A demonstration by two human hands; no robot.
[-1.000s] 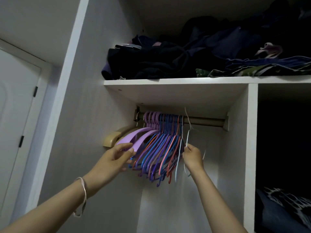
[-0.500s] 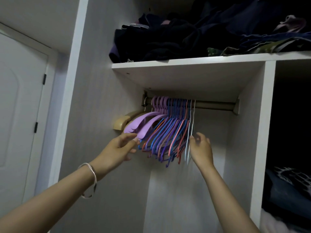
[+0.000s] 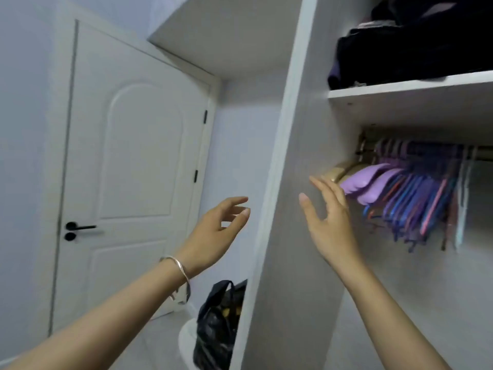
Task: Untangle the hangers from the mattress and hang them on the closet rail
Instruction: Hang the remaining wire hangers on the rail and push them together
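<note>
Both hands have come away from the hangers since the earlier frames, and the view has swung left to take in a white door. Left hand, with a bracelet at the wrist, is empty, fingers loosely spread, in front of the closet's side panel. Right hand is likewise empty, fingers extended, its fingertips just left of the nearest purple hanger and apparently not touching it.

Hangers sit bunched at the left end of the closet rail, under the shelf that carries dark clothes. The rail's long axis runs left to right across the view; the hangers hang across it, their arms slanting down and to the left. The bunch lies right of both hands and slightly above them, with the right hand the nearer.

No mattress or loose hanger is in view, so the next move probably means turning away to fetch more. A black bag stands low beside the panel.
</note>
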